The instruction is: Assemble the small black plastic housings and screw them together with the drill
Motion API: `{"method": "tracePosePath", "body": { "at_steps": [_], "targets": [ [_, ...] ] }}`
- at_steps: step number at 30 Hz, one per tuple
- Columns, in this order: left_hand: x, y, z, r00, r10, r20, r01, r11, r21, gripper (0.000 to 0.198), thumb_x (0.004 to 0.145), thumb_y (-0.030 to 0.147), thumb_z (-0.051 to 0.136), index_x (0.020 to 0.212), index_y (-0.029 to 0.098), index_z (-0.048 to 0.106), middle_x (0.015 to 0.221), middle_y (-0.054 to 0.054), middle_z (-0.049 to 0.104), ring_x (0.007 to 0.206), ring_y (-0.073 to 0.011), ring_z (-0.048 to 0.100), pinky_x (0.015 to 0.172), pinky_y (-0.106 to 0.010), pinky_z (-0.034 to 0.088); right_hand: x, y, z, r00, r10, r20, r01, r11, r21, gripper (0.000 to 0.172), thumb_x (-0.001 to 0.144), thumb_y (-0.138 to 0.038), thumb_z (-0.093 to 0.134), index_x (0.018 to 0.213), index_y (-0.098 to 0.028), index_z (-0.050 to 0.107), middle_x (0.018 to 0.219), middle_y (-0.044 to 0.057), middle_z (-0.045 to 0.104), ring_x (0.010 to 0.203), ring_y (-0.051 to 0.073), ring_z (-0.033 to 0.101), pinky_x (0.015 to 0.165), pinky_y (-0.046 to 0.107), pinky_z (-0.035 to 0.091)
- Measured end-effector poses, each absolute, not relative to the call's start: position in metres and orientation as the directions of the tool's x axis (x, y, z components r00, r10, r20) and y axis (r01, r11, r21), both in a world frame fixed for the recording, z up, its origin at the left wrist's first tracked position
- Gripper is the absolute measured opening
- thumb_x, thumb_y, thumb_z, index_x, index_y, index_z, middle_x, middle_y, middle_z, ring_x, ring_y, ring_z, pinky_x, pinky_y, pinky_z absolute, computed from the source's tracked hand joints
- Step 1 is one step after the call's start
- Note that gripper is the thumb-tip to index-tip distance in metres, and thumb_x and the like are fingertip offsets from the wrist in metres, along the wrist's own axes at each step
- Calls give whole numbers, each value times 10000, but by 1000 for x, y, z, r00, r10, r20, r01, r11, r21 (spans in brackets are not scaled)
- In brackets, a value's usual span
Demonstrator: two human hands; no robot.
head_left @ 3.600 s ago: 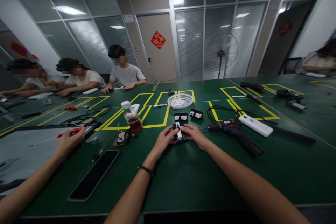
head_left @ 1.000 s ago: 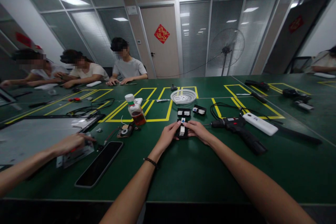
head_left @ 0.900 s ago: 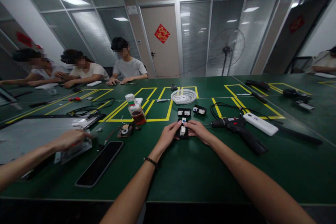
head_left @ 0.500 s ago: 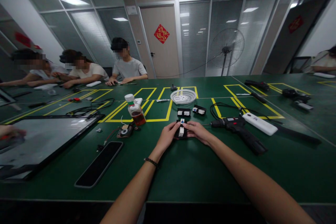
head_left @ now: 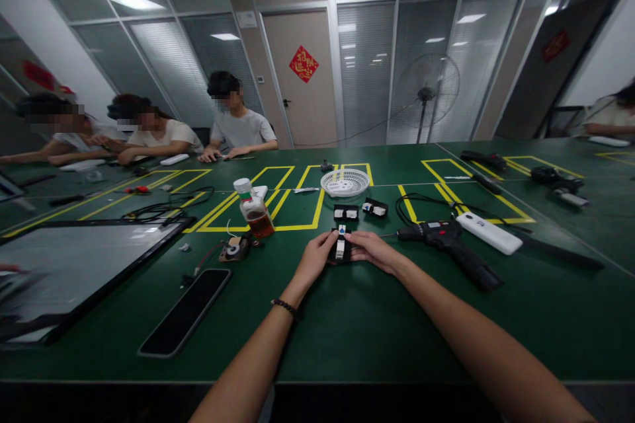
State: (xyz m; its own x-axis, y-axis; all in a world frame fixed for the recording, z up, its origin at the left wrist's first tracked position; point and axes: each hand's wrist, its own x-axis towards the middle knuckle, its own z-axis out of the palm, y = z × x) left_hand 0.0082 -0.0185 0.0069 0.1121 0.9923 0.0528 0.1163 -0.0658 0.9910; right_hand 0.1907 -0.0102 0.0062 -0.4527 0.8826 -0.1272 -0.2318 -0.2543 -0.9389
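Between my hands is a small black block (head_left: 340, 252) with white pieces and a blue spot on it, low over the green table. My left hand (head_left: 317, 255) grips its left side, fingers closed on the edge. On the right side, my right hand (head_left: 372, 250) holds it, fingers together against the edge. Just beyond lie two similar black pieces with white inserts, one straight ahead (head_left: 346, 212) and one tilted to the right (head_left: 375, 208). A black power drill (head_left: 449, 241) lies right of my right hand, its bit pointing toward that hand.
A white basket (head_left: 344, 182) stands ahead. To the left are a bottle of brown liquid (head_left: 256, 215), a small motor-like part (head_left: 235, 248), a phone (head_left: 186, 312) and a framed panel (head_left: 94, 264). A white power strip (head_left: 489, 233) lies right. People sit across the table.
The view has shifted very slightly. At the far left edge, another person's hand has moved further out of view. My hands keep the same hold on the black block.
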Motion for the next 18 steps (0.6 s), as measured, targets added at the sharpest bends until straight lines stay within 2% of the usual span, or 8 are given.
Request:
{"method": "tracePosePath", "body": {
  "at_steps": [8,13,18],
  "targets": [
    [7,-22,11,132,990,40,113,-55,992,577,791,621,542,1111,158,671,927,-83,692,820,-218,620,564,-259,506,192,-8,5,-447,887,-117,-241,-246,-939,313,821,-413,675,1004,-159,663,891,78,717,768,160,675,799,338,556],
    [4,-21,12,178,984,24,102,-43,994,573,822,634,488,1084,159,670,855,-73,678,755,-202,615,581,-284,521,192,-9,6,-431,896,-110,-242,-232,-942,306,821,-422,671,973,-156,666,877,76,716,755,157,672,780,324,559],
    [3,-20,13,188,982,6,92,-23,996,563,817,622,512,1086,152,667,923,-92,678,788,-213,626,601,-295,533,193,-10,8,-428,897,-109,-234,-226,-946,308,820,-417,674,981,-154,671,896,78,718,751,152,673,770,314,564]
  ]
}}
